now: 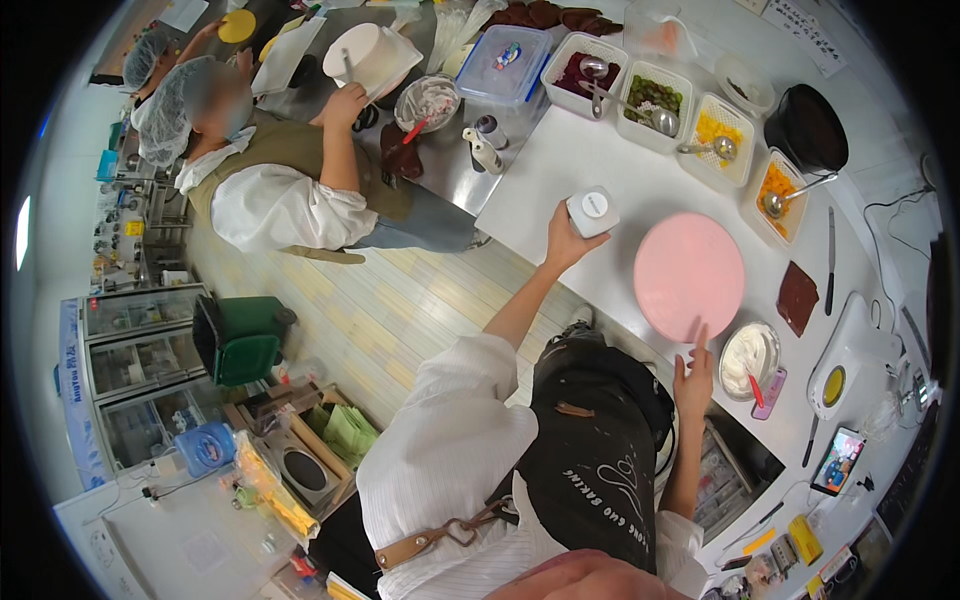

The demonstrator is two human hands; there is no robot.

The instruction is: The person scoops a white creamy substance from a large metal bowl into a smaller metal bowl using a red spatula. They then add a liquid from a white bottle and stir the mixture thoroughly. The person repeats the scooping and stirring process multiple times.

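Note:
My left hand (568, 241) grips a squarish clear jar (593, 211) with a round white label on top, held above the front edge of the white worktable. On the table to its right lies a round pink cake turntable (689, 277) with a bare top. My right hand (695, 379) holds nothing. Its index finger stretches over the near rim of the turntable; whether it touches cannot be told. Just right of that hand stands a metal bowl of white cream (739, 352) with a red-handled spatula (755, 391) in it.
Baskets of purple filling (570, 84), green fruit (670, 96), yellow fruit (712, 124) and orange fruit (772, 182) line the back. At right are a long knife (830, 259), a brown sheet (798, 298), a scale (844, 367) and a phone (838, 459). Left, a co-worker (292, 172) handles a pale cake (364, 56).

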